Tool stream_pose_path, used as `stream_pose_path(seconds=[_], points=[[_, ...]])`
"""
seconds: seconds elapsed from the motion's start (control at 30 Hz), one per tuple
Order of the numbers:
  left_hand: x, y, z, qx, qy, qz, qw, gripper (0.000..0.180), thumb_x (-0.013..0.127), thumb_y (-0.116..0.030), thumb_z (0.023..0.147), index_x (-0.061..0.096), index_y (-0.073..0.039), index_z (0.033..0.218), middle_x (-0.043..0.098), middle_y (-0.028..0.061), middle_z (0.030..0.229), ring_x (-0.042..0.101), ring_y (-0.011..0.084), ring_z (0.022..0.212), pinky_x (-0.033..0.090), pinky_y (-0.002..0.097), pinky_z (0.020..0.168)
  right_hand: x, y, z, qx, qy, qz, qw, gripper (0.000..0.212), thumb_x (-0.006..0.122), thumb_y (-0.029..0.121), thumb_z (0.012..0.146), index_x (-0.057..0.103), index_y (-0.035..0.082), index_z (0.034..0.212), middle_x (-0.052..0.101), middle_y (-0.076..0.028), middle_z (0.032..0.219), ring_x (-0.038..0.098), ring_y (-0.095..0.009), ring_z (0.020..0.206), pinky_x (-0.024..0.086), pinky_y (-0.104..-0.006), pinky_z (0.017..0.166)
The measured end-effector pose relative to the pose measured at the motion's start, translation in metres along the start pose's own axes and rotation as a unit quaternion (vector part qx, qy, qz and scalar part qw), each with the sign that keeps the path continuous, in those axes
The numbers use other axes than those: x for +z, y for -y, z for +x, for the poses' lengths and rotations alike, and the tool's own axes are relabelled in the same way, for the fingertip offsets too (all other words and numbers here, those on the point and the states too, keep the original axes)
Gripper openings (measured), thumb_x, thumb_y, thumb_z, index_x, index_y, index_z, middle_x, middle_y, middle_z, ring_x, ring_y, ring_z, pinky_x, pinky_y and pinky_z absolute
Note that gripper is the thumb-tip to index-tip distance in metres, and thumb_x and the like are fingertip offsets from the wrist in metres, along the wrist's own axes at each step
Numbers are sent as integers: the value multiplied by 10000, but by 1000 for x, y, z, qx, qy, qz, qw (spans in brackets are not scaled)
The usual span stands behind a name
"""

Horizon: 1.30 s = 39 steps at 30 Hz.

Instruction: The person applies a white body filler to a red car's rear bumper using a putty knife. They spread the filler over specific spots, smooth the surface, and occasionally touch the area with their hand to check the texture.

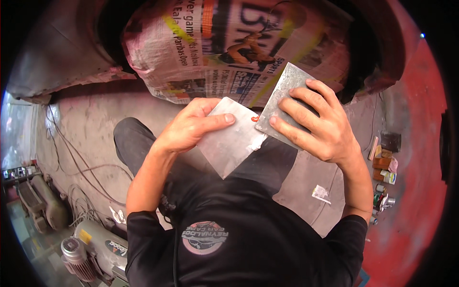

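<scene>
My left hand (191,125) grips a flat grey metal plate (223,150), its thumb lying on the upper face. White paste (258,142) sits along the plate's right edge, and a small red dab (255,118) shows near its upper right corner. A second flat metal plate (283,103), with a speckled grey face, is held in my right hand (321,119), whose fingers spread across that face. This plate tilts, and its lower left corner meets or overlaps the right side of the first plate. My right thumb is hidden behind it.
Ahead is a rounded form wrapped in newspaper (201,71), inside a dark arch. An air compressor (106,245) and coiled hoses (82,203) are at lower left. To the right lie a white sheet (321,193), blocks (381,163) and small cans (378,198), beside a red surface (416,191).
</scene>
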State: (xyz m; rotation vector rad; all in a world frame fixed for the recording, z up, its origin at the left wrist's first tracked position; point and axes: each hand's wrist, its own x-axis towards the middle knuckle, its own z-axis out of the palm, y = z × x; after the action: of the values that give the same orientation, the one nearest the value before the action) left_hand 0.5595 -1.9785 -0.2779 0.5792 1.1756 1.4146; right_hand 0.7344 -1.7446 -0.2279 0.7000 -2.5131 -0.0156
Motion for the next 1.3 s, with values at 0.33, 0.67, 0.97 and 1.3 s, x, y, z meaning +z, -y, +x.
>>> stream_pose_path(seconds=[0.33,0.67,0.97,1.3], points=[[-5,11,4,5,-23,42,999,318,650,-178,1014,691,43,1238,751,85,1101,698,124,952,550,288,862,10,-7,0,7,79,38,996,334,690,175,738,711,82,1059,670,-98,1076,646,-293,1027,515,-527,975],[-8,29,15,199,-213,-174,941,317,666,-122,984,651,20,1267,739,105,1148,712,159,986,561,315,916,15,-3,-17,176,-129,207,954,437,704,-57,674,717,-42,1111,702,-197,1054,680,-366,957,556,-417,842],[35,44,33,219,-245,-321,888,371,686,-161,986,567,-22,1309,686,93,1204,672,186,1092,530,361,987,89,50,-9,242,-238,160,927,454,712,-61,697,757,20,1142,683,-165,1100,664,-336,988,558,-430,875],[22,28,3,267,-266,-180,909,354,696,-149,976,623,37,1269,726,120,1145,713,178,984,561,331,904,82,34,-39,255,-141,61,955,448,677,3,706,771,64,1139,674,-144,1029,658,-345,960,573,-416,852]])
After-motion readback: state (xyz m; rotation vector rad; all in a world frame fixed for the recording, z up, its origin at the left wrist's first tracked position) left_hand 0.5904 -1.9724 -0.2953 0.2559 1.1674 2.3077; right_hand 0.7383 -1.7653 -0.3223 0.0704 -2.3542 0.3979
